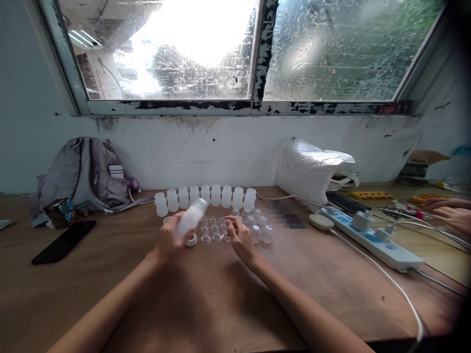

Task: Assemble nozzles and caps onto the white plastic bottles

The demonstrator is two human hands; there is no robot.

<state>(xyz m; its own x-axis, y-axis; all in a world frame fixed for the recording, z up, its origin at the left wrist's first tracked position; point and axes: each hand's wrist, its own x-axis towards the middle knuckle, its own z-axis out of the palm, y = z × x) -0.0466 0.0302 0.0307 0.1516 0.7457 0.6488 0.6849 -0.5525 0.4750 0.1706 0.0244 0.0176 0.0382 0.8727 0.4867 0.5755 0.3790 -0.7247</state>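
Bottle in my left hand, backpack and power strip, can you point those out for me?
Bottle [192, 218]: head view, middle of its side.
Backpack [81, 172]: head view, middle of its front.
Power strip [372, 239]: head view, its top face.

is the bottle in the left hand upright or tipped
Tipped: the bottle leans in the left hand, its upper end toward the picture's right.

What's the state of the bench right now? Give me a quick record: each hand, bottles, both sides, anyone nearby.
Left hand: holds a tilted translucent bottle, blurred
Right hand: at the clear round parts; any grip unclear
Back row: translucent bottles standing in a line
Left side: gray backpack, black phone
Right side: power strip with plugs, white bag
Nearby: another person's hand, far right
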